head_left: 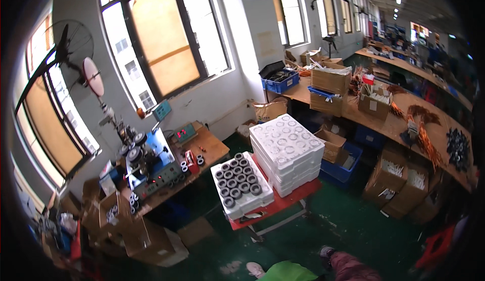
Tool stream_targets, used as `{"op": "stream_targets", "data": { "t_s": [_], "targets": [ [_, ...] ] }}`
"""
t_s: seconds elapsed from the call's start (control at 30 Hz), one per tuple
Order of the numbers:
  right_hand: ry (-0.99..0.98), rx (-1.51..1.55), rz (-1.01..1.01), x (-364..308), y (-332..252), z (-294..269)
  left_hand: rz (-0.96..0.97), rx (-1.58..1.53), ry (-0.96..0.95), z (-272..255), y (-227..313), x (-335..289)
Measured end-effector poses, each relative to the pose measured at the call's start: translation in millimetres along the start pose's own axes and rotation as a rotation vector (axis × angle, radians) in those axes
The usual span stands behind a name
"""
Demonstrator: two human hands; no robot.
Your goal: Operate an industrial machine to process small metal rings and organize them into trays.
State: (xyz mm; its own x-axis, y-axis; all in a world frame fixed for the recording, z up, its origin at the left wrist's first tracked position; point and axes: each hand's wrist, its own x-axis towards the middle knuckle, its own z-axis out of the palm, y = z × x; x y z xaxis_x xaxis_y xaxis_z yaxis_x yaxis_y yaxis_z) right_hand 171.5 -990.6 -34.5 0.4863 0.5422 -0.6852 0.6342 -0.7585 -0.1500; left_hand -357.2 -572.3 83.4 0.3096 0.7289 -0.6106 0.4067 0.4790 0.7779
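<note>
Neither of my hands shows in the head view. At the lower edge are green clothing (288, 272), a maroon piece of clothing (353, 267) and a light shoe (255, 269). Ahead stands a red stand (293, 200). It bears a white foam tray (257, 200) with several dark grey rings (242, 178) set in rows. Beside that tray, to the right, rises a stack of white foam trays (288, 152); round marks show on its top face.
A workbench (214, 152) at left carries a blue machine (164, 155) and a small display box (184, 133). Cardboard boxes (151, 240) crowd the floor below it. Along the right runs a long table (404, 104) with copper wire bundles (427, 139); a blue crate (341, 172) sits beneath.
</note>
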Motion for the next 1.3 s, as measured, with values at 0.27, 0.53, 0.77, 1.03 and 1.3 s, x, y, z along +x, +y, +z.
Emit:
{"op": "stream_targets", "data": {
  "t_s": [0.27, 0.53, 0.77, 1.03, 1.3],
  "targets": [
    [0.031, 0.292, 0.242, -61.1, 61.8, 7.4, -0.209, -0.137, 0.080, 96.4, -50.7, -108.5],
    [0.097, 0.302, 0.092, -64.4, 113.6, 20.6, -0.306, -0.216, 0.137, 164.6, -39.4, -149.2],
    [0.087, 0.742, 0.308, -107.7, 209.0, -26.9, -0.316, -0.290, 0.154, 250.7, 31.0, -128.2],
    [0.044, 0.464, 0.386, -123.2, 353.5, -8.6, 0.044, -0.118, -0.190, 353.1, 155.8, -56.1],
    [0.036, 0.652, 0.197, -58.1, 265.5, -112.7, -0.280, -0.135, 0.200, 286.7, 56.3, -84.2]
  ]
}}
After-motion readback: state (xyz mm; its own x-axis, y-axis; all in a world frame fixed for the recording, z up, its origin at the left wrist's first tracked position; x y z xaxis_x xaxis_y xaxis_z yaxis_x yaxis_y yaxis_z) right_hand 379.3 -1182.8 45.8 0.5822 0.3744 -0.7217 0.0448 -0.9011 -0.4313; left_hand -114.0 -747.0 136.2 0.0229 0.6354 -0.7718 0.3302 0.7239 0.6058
